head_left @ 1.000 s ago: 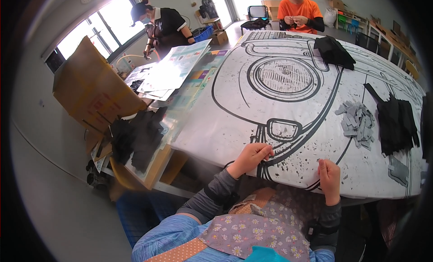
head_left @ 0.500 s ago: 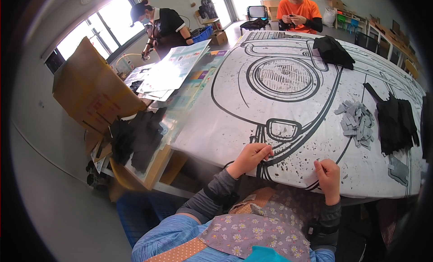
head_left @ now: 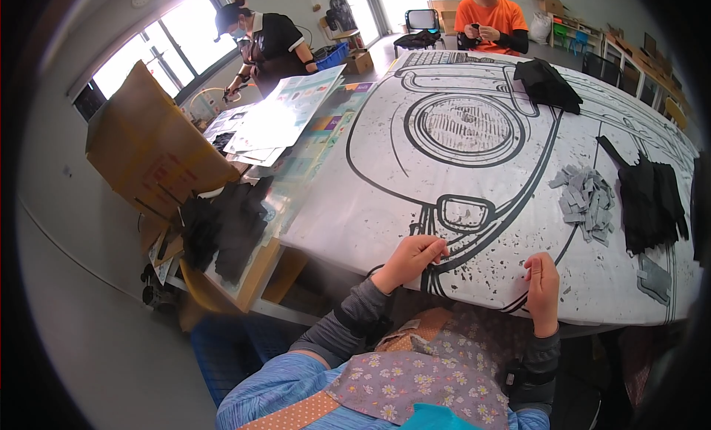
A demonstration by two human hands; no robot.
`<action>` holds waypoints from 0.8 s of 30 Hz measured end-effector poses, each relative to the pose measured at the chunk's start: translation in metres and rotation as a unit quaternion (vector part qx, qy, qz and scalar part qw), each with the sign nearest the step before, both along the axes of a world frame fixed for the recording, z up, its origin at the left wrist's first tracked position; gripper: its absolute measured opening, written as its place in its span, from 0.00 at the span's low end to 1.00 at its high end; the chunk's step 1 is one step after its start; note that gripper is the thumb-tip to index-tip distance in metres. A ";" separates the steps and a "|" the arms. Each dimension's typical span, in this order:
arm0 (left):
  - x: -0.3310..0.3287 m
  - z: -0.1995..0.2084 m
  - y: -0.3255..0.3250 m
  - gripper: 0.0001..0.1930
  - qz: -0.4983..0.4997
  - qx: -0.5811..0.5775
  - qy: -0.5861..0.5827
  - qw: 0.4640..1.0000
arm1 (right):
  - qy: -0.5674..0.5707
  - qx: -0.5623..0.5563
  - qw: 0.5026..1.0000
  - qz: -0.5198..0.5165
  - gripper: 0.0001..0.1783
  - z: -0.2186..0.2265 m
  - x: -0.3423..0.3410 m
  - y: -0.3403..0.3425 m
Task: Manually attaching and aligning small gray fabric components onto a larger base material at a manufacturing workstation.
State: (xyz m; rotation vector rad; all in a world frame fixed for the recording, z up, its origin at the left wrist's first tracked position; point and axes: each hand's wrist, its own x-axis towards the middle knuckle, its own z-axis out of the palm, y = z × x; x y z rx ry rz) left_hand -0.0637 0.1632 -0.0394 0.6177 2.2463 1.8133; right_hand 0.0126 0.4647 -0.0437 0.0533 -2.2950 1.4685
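My left hand (head_left: 415, 260) rests at the near edge of the table cover (head_left: 385, 222), a white sheet printed with a black line drawing. Its fingers are curled together in a pinch; whatever may be inside is hidden. To its right, my right hand (head_left: 543, 288) is closed too, thumb against the fingers, low over the sheet. Anything between those fingers is too small to make out. Tiny dark scraps (head_left: 495, 273) lie scattered between the hands. Beyond my right hand sits a heap of small grey strips (head_left: 585, 202), with black cloth pieces (head_left: 652, 200) beside it.
A flat grey piece (head_left: 654, 280) lies at the right. More black cloth (head_left: 548, 85) rests far back, and a dark pile (head_left: 226, 226) at the left near a cardboard box (head_left: 152, 141). One person in orange (head_left: 490, 19) sits opposite; another (head_left: 274, 45) stands at the left table.
My right hand has shifted slightly up and its fingers have turned. My left hand stays in place. The standing person's hand has moved a little left.
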 end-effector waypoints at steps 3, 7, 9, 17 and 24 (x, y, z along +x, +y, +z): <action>0.000 -0.001 0.000 0.18 0.000 0.000 0.000 1.000 | 0.010 -0.034 0.999 -0.011 0.14 0.005 0.000 -0.007; 0.000 0.000 0.000 0.18 0.000 0.001 0.000 1.000 | 0.027 0.014 0.999 0.013 0.13 0.000 0.000 -0.001; 0.000 -0.001 0.000 0.18 0.000 0.002 0.001 1.000 | 0.033 0.056 0.998 0.024 0.14 -0.004 0.000 0.002; 0.000 0.001 0.000 0.17 -0.004 -0.008 0.008 1.000 | 0.020 0.070 0.997 0.036 0.18 -0.003 0.001 0.004; 0.001 0.000 0.000 0.17 0.001 -0.004 0.015 1.000 | -0.019 -0.056 0.998 -0.003 0.12 0.002 0.001 -0.002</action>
